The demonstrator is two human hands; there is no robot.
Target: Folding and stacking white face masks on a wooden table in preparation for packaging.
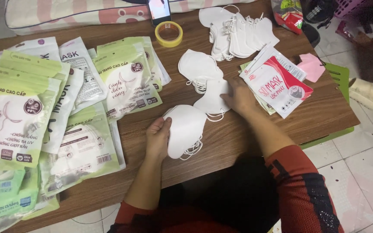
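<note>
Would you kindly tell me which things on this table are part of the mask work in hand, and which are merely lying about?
In hand:
left hand holding a stack of white masks
right hand on a white mask
another white mask
far mask pile
green-and-white pouches
red-and-white packets

Lying about:
yellow tape roll
phone
pink mask

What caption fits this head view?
Left hand holds a white mask stack; right hand presses another mask on the wooden table beside packets.
</note>
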